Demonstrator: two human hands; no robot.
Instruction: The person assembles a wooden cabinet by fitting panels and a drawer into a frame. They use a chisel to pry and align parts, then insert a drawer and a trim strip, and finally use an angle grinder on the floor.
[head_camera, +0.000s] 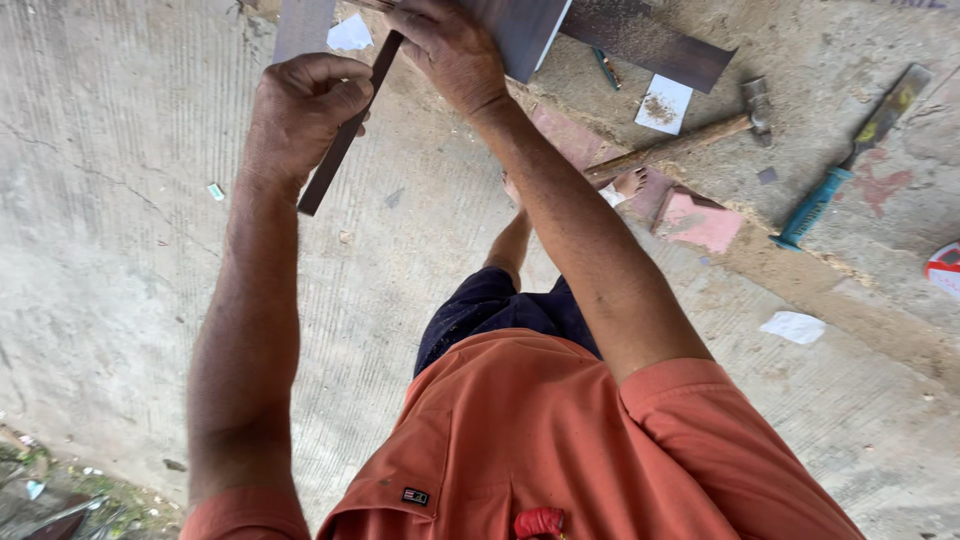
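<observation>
Orange shirt (520, 440) and both bare forearms filled the near view, and above them the left hand (305, 110) had its fingers curled tight around a thin dark strip (340, 150) while the right hand (450, 50) pressed flat-fingered on a dark board (520, 30) at the top edge. Strip and board appeared only held together, nothing fastened yet, with the hammer (700, 135) and blue-handled saw (845, 170) lying unused on the concrete floor (120, 250). Where strip met board was cut off by the frame.

Matt dark wooden strip (345, 135) — rough grey concrete floor (110, 250).
</observation>
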